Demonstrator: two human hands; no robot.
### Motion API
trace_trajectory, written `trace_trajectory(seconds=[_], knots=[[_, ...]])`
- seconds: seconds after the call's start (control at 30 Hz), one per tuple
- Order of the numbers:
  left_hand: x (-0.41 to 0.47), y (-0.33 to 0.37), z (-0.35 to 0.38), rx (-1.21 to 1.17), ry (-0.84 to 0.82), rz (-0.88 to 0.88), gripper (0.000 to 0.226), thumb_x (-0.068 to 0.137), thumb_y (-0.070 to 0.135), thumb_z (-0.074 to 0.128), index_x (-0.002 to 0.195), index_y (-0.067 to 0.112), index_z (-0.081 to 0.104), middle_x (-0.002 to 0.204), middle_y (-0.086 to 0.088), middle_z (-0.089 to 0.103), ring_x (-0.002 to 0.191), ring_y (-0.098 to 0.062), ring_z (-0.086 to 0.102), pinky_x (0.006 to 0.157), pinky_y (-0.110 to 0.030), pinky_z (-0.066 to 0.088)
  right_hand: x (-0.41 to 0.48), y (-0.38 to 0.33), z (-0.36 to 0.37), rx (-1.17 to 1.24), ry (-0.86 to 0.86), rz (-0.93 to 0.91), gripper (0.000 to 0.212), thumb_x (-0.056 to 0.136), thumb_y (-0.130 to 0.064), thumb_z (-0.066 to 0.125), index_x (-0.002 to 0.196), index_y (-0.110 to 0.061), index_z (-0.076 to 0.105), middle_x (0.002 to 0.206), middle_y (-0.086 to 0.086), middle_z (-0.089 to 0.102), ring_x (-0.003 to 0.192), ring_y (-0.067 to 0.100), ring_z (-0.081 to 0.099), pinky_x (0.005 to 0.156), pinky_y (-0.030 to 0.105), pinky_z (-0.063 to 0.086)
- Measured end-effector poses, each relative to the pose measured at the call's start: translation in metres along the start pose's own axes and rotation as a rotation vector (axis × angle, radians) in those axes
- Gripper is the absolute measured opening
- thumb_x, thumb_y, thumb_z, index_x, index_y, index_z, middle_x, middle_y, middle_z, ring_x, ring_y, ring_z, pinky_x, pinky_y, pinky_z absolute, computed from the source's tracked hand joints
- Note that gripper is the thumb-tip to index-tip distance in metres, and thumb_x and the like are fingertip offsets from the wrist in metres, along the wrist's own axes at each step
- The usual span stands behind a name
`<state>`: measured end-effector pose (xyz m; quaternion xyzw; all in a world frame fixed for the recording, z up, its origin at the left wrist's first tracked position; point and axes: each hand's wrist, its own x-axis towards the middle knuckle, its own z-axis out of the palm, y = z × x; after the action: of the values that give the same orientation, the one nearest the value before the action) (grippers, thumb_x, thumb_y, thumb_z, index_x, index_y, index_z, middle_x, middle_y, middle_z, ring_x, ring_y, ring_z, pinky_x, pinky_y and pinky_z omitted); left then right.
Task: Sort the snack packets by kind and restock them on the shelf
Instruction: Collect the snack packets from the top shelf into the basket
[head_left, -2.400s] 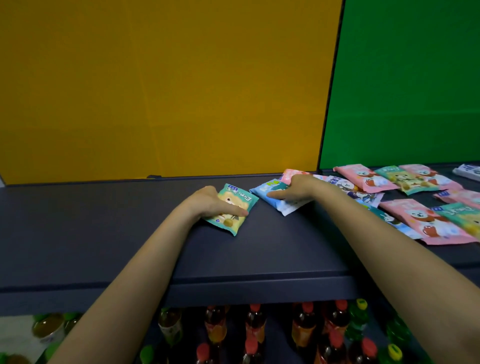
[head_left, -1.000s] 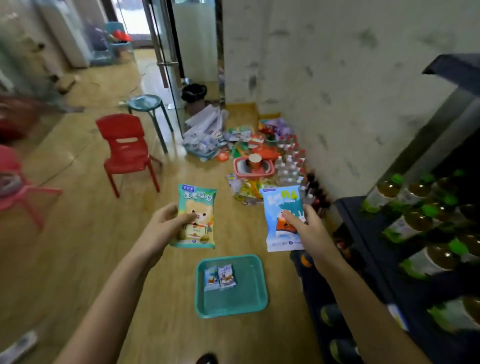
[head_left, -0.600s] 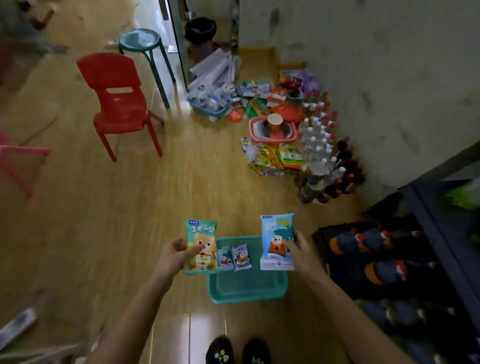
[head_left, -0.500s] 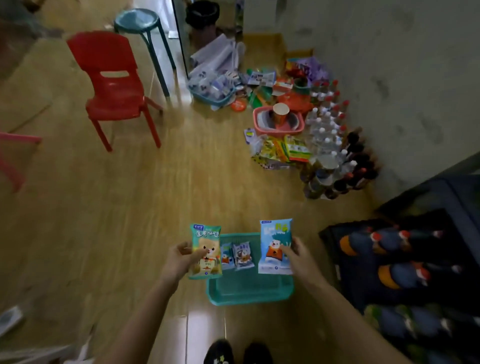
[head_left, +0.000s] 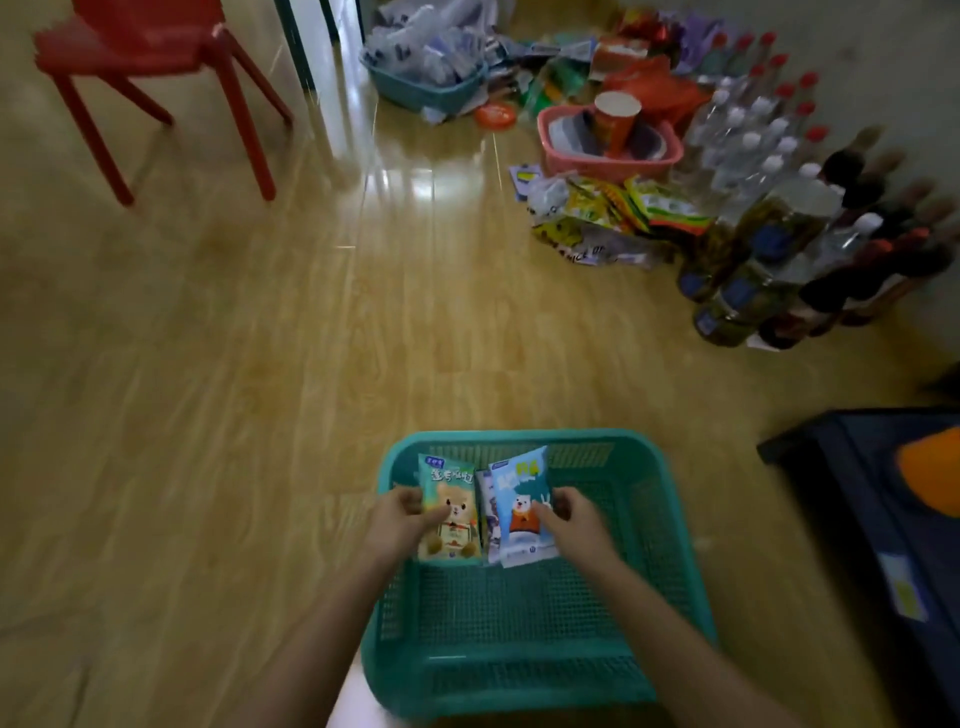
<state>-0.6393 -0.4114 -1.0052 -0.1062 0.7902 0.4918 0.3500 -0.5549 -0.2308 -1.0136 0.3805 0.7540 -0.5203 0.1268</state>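
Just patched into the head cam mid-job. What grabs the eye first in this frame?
At bottom centre, the left hand grips a green bear packet and the right hand a blue packet, both over the teal basket on the wood floor. A red chair stands top left. Top right is a clutter of bottles, snack bags and a pink basket.

A red plastic chair (head_left: 130, 47) stands at eleven o'clock, a pink plastic basket (head_left: 608, 163) at one, clustered clear plastic bottles (head_left: 743, 145) at two.
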Motion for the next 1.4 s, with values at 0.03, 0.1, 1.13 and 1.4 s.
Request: trace_trajectory(seconds=[0.03, 0.1, 1.13, 1.4], knots=[[0.016, -0.012, 0.006, 0.005, 0.022, 0.004, 0.034, 0.079, 0.01, 0.072, 0.106, -0.002, 0.055, 0.096, -0.013, 0.061, 0.076, -0.023, 0.061, 0.058, -0.021, 0.049, 0.014, 0.01, 0.01, -0.014, 0.021, -0.013, 0.022, 0.093, -0.019, 0.055, 0.108, -0.003, 0.056, 0.102, 0.013, 0.06, 0.094, 0.028, 0.058, 0.077, 0.036, 0.046], [0.039, -0.031, 0.016, 0.056, 0.067, 0.021, 0.032, 0.08, 0.015, 0.072, 0.101, 0.006, 0.05, 0.091, -0.005, 0.056, 0.084, -0.022, 0.056, 0.062, -0.024, 0.044, 0.034, 0.027, 0.027, -0.032, 0.06, -0.021, 0.021, 0.092, -0.019, 0.056, 0.107, -0.004, 0.057, 0.098, 0.011, 0.058, 0.09, 0.025, 0.056, 0.08, 0.036, 0.046], [-0.333, 0.419, -0.132, 1.198, 0.297, 0.866, 0.029, 0.093, 0.037, 0.046, 0.111, 0.019, 0.058, 0.107, 0.002, 0.065, 0.095, -0.019, 0.063, 0.072, -0.032, 0.053, -0.335, -0.299, -0.372, -0.452, 0.543, -0.378, 0.031, 0.09, -0.025, 0.057, 0.12, -0.016, 0.055, 0.12, 0.003, 0.057, 0.108, 0.021, 0.054, 0.082, 0.029, 0.042], [-0.527, 0.59, -0.135, 1.071, 0.282, 1.11, 0.025, 0.091, 0.04, 0.05, 0.104, 0.02, 0.059, 0.095, 0.005, 0.068, 0.088, -0.02, 0.065, 0.065, -0.031, 0.048, -0.547, -0.377, -0.511, -0.481, 0.727, -0.302, 0.03, 0.091, -0.028, 0.052, 0.12, -0.018, 0.055, 0.12, 0.002, 0.057, 0.111, 0.022, 0.052, 0.083, 0.034, 0.045]])
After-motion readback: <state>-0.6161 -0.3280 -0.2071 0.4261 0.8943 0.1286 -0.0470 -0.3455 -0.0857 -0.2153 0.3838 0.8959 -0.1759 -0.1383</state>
